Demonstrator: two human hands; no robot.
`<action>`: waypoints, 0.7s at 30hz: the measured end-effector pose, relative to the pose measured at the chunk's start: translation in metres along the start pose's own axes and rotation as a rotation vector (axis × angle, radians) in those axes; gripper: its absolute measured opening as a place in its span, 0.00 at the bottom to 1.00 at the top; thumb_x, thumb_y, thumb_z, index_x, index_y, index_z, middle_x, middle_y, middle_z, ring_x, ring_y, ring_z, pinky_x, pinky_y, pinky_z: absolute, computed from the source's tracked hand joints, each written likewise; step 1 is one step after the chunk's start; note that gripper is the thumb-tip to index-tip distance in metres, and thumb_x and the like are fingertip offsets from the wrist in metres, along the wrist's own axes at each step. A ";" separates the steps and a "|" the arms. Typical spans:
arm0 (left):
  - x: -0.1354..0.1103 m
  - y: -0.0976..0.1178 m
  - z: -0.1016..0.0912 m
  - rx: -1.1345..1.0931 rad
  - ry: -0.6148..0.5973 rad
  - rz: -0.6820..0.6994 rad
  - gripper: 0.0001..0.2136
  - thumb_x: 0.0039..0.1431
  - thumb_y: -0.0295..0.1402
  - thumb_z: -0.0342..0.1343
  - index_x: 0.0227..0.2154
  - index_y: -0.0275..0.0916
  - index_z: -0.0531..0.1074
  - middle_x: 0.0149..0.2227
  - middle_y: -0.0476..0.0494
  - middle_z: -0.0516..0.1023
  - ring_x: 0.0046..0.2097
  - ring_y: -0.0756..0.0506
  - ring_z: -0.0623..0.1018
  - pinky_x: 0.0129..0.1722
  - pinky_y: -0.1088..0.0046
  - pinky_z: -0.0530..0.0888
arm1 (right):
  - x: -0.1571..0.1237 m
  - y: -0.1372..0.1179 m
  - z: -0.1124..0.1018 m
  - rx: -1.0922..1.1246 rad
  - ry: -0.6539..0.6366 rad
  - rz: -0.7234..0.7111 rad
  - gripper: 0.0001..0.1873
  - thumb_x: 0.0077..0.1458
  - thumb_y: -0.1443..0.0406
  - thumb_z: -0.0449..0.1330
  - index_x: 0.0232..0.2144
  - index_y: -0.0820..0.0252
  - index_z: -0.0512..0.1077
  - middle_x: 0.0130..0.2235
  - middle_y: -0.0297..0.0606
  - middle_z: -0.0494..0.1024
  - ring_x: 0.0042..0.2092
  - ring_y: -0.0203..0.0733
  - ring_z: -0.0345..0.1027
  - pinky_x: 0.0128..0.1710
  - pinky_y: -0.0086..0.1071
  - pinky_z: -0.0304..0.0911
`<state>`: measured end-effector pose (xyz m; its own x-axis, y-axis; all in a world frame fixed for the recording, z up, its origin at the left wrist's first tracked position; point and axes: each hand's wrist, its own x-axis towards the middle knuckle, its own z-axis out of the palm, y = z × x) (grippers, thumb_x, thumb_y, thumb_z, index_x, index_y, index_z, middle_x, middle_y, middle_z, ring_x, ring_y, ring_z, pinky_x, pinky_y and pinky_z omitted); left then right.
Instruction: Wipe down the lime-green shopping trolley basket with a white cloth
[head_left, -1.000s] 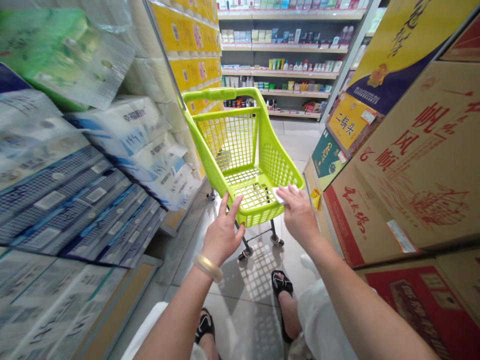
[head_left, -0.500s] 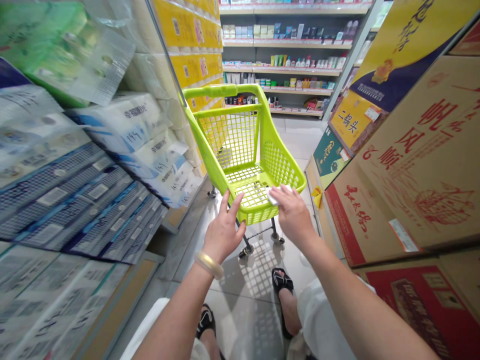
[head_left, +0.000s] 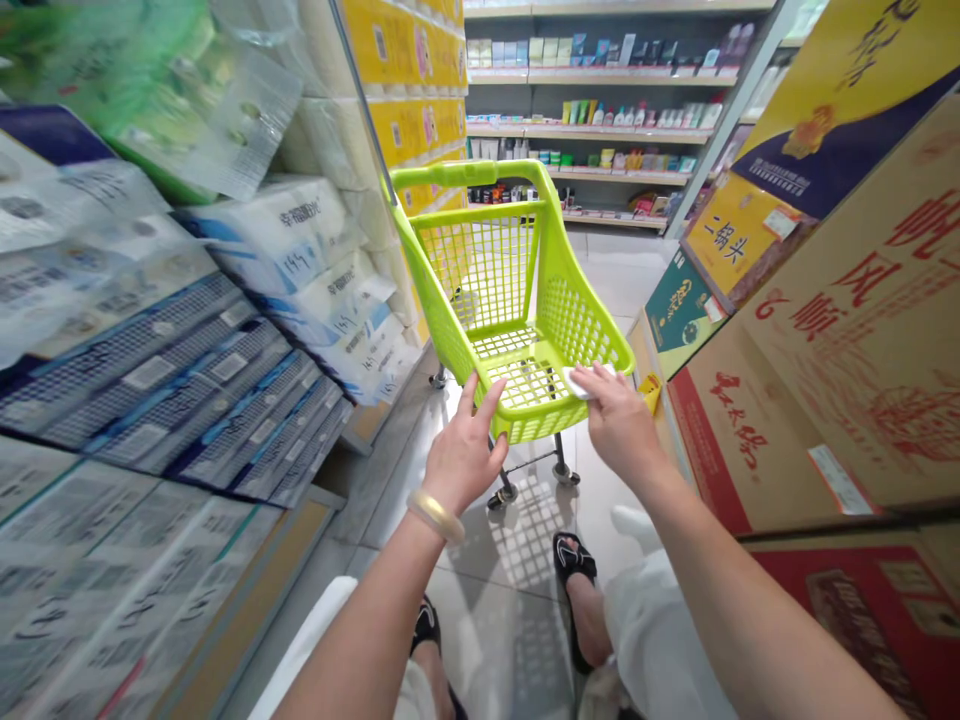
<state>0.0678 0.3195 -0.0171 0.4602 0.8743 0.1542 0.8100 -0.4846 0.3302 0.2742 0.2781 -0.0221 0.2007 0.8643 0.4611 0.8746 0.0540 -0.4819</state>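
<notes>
A lime-green plastic shopping cart (head_left: 517, 420) with lattice sides stands on the floor in front of me, its basket holding nothing. My left hand (head_left: 466, 445), with a gold-coloured bangle (head_left: 436, 516) at the wrist, rests on the basket's near left corner. Its index and middle fingers stretch apart over the rim, and the thumb lies against the outside. At the near right of the same rim, my right hand (head_left: 619, 415) presses a folded white cloth (head_left: 581, 383) onto the plastic. Part of the cloth is hidden under the fingers.
Wrapped tissue packs (head_left: 292, 235) are stacked close on the left. Cardboard cartons (head_left: 840, 330) line the right side. Behind the cart are yellow packs (head_left: 409, 130) and shelves of bottles and boxes (head_left: 592, 130). My sandalled feet (head_left: 577, 580) stand on the tiled floor (head_left: 525, 560).
The cart and both hands appear farther right in view. My right hand and the cloth have slid slightly along the rim toward its right corner. My left hand keeps its place on the rim.
</notes>
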 end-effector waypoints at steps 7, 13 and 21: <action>-0.001 0.001 0.003 0.007 0.021 -0.005 0.34 0.58 0.32 0.55 0.67 0.49 0.49 0.70 0.36 0.49 0.52 0.37 0.78 0.42 0.64 0.78 | -0.019 -0.030 0.015 0.082 -0.087 -0.225 0.27 0.57 0.76 0.48 0.54 0.53 0.72 0.58 0.37 0.74 0.64 0.45 0.61 0.65 0.53 0.53; -0.001 -0.001 0.001 0.015 0.010 -0.007 0.34 0.59 0.32 0.54 0.67 0.50 0.50 0.70 0.37 0.48 0.52 0.38 0.78 0.41 0.64 0.79 | -0.007 -0.010 0.003 0.054 -0.024 -0.080 0.27 0.55 0.77 0.49 0.51 0.52 0.74 0.55 0.37 0.76 0.62 0.46 0.65 0.64 0.54 0.56; -0.002 0.000 0.000 0.010 -0.005 -0.017 0.34 0.59 0.32 0.54 0.67 0.50 0.49 0.71 0.37 0.47 0.50 0.38 0.79 0.41 0.63 0.79 | -0.018 -0.026 0.013 0.115 -0.080 -0.182 0.28 0.56 0.77 0.48 0.53 0.52 0.73 0.57 0.38 0.75 0.64 0.46 0.62 0.65 0.54 0.53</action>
<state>0.0664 0.3175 -0.0178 0.4481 0.8822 0.1444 0.8212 -0.4701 0.3236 0.2425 0.2679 -0.0272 0.0044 0.8718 0.4899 0.8362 0.2654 -0.4799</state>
